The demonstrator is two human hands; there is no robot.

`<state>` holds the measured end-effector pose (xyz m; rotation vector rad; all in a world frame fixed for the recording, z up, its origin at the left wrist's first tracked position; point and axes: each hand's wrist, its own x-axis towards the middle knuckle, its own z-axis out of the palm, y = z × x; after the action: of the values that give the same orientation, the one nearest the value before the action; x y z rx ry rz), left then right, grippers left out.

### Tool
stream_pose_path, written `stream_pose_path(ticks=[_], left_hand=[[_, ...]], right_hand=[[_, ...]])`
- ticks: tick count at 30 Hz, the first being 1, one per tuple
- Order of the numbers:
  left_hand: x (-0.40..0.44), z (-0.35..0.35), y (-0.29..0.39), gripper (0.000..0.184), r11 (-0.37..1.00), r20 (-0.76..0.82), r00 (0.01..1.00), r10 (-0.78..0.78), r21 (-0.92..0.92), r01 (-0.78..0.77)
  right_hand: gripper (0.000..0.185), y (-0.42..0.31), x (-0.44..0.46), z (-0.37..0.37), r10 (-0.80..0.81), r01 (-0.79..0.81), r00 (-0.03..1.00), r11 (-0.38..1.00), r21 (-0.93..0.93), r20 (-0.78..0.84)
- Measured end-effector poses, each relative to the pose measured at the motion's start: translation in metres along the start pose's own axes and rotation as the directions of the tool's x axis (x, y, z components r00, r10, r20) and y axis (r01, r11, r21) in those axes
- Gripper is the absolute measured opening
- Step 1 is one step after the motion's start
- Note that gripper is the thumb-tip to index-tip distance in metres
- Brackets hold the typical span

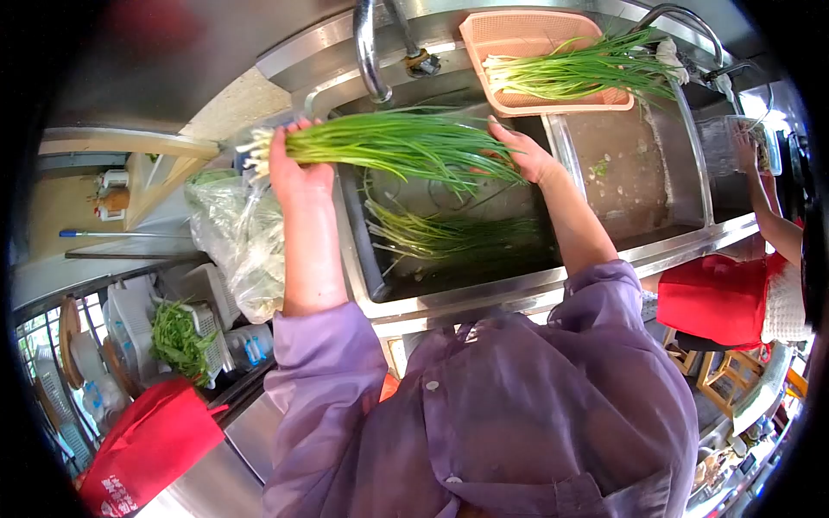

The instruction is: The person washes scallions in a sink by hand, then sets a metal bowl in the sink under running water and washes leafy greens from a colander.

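Observation:
A bunch of green onions (397, 147) is held level above the left sink basin (370, 281). My left hand (300, 168) is closed around it near the white root ends, which stick out to the left. At the leafy end, my right hand (525, 154) holds the green tips, its thumb on top and the other fingers partly hidden behind the leaves. Below, more green onions (423, 231) lie in the dark water of the basin. A pink plastic basket (479, 52) behind the sink divider carries another pile of green onions (570, 71).
A chrome faucet (367, 52) hangs over the basin's back. Right of it is a second basin (626, 186) with shallow water and scraps. Plastic bags (237, 233) and leafy greens (181, 337) are at left. Another person's arm (773, 211) reaches in at far right.

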<state>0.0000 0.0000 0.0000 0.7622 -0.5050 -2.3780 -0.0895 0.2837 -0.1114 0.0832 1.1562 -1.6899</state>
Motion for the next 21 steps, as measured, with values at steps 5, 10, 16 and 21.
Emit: stream_pose_path(ticks=[5, 10, 16, 21], left_hand=[[0.038, -0.107, -0.04, 0.012, 0.992, -0.284, 0.956, 0.076, 0.115, -0.045], [-0.013, -0.053, 0.023, 0.012, 0.988, -0.098, 0.995, 0.024, 0.155, -0.009], [-0.098, 0.024, 0.127, 0.008, 0.975, 0.238, 0.97, 0.055, 0.194, -0.103], [-0.128, 0.035, 0.174, 0.007, 0.976, 0.405, 0.909, 0.095, 0.141, -0.164]], right_hand=[[0.054, 0.028, 0.013, -0.026, -0.263, 0.086, 0.919, 0.861, -0.502, -0.293], [0.038, 0.082, 0.067, -0.052, -0.538, 0.13, 0.756, 0.683, -0.719, -0.374], [0.026, 0.078, 0.1, 0.014, -0.524, -0.103, 0.798, 0.369, -0.924, -0.298], [0.028, 0.16, 0.146, 0.067, -0.183, 0.083, 0.979, -0.034, -0.996, 0.088]])
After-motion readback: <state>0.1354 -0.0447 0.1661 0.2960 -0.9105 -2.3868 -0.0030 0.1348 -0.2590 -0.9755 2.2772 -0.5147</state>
